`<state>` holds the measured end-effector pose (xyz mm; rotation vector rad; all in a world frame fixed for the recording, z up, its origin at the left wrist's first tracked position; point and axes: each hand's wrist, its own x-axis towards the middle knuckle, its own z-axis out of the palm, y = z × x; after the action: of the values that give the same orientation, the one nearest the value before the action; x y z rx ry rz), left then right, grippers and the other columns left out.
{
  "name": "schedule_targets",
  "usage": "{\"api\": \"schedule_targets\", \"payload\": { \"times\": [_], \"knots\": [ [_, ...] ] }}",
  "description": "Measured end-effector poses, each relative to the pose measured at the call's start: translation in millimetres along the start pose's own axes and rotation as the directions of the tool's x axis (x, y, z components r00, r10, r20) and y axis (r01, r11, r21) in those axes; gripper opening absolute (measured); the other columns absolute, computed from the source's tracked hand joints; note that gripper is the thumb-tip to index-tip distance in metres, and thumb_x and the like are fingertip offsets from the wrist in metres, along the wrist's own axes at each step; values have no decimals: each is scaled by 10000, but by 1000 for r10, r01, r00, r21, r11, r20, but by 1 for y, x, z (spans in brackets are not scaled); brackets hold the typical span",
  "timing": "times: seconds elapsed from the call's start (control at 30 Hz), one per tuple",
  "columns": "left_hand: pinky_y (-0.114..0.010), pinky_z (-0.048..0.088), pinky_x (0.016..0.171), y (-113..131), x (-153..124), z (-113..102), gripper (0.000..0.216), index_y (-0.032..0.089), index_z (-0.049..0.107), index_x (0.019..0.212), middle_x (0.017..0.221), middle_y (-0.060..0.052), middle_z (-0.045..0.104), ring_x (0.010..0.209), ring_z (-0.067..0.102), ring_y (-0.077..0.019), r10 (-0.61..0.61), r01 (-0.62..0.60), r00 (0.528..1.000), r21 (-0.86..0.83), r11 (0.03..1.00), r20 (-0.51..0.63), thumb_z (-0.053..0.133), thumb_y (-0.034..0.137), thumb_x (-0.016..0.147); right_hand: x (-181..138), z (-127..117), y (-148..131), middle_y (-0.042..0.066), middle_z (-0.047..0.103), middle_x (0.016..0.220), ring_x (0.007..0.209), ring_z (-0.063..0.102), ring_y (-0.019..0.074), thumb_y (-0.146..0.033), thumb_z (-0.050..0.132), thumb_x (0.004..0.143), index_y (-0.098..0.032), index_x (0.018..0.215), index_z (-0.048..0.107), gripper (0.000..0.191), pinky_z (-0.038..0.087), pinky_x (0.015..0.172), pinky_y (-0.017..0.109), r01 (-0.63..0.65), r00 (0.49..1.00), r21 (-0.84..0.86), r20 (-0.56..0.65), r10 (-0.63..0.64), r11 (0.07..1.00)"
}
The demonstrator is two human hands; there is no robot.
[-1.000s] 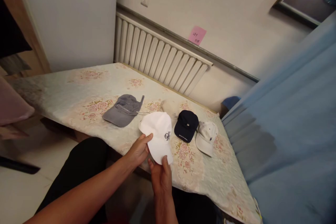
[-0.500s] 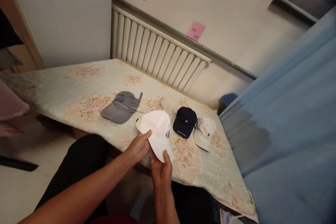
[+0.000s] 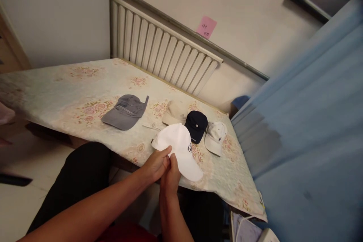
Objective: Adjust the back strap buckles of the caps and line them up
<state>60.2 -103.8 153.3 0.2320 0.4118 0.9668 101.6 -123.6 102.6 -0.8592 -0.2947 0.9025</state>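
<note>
A white baseball cap (image 3: pixel 177 140) with dark lettering on its front is held over the near edge of the bed, its brim pointing to the lower right. My left hand (image 3: pixel 155 163) pinches the cap's lower edge, thumb on the outside. Close against it, my right hand (image 3: pixel 171 176) grips the same edge with its thumb up; the fingers of both are partly hidden under the cap. Beyond lie a grey cap (image 3: pixel 126 112), a beige cap (image 3: pixel 172 112), a dark navy cap (image 3: pixel 196 125) and an off-white cap (image 3: pixel 216 138).
The caps rest on a floral bed cover (image 3: pixel 65 102). Behind it are a radiator (image 3: pixel 159 45) and a wall with a pink note (image 3: pixel 206 27). A blue curtain (image 3: pixel 306 128) hangs at the right. Part of a person in pink (image 3: pixel 5 115) shows at the left edge.
My right hand has slid from the brim along the edge to my left hand. The white cap has shifted right, and the beige cap behind it shows more.
</note>
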Motion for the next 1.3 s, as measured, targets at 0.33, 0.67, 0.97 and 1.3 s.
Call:
{"api": "schedule_targets", "payload": {
  "times": [0.33,0.67,0.97,1.3],
  "knots": [
    [-360,534,909,9,11,-7,373,103,555,1230,1084,-135,707,1017,662,-236,86,-85,994,12,996,-60,559,103,857,4,-3,-11,110,600,1293,1066,643,220,-263,565,818,-175,1406,368,627,486,980,448,47,998,54,32,-48,997],
    [-371,497,960,4,4,0,392,126,553,1250,1115,-125,698,1065,640,-245,6,-5,1000,-37,999,25,562,117,858,-4,4,-10,107,556,1348,1170,581,204,-353,512,866,-171,1418,351,603,374,1091,435,6,992,81,124,-16,997],
    [-386,472,1001,7,7,-7,402,75,534,1264,1132,-151,686,1091,625,-248,42,-40,998,-47,998,37,553,136,867,6,3,-19,86,568,1340,1167,585,203,-305,516,846,-190,1422,342,613,376,1094,436,44,998,126,31,-48,991],
    [-394,513,949,11,14,-14,236,71,618,1084,1059,-152,708,1064,636,-273,51,-52,997,-9,999,-64,527,148,881,11,-8,-26,76,564,1346,1205,559,222,-328,493,862,-253,1440,295,615,436,1030,486,79,995,83,49,-83,993]
  ]
}}
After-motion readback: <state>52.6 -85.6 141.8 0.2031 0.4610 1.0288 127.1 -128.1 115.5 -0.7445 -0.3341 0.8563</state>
